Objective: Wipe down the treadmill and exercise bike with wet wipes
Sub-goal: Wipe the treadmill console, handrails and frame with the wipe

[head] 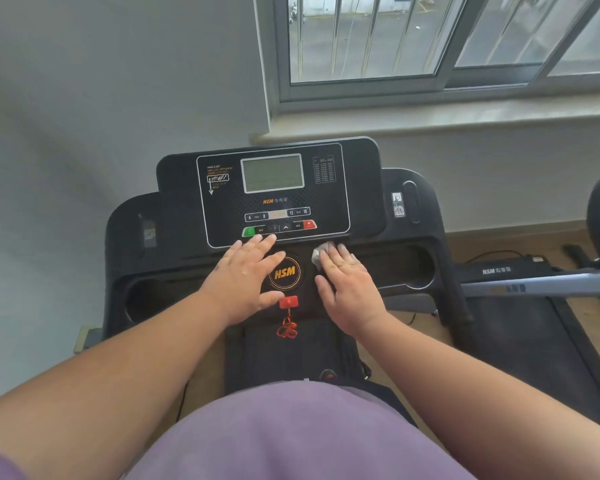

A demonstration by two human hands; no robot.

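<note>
A wooden floor [520, 239] was seen under the equipment. A black treadmill [440, 216] was set on it at the centre, close to the wall below the window sill. A second machine [520, 278], low and flat, was laid on the floor at 3 o'clock from the treadmill, with a black cable [492, 253] trailed behind it.

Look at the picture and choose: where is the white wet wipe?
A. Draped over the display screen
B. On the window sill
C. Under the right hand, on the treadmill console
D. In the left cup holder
C: the wet wipe shows white beneath the straight fingers of the right hand, pressed on the treadmill console.
</note>
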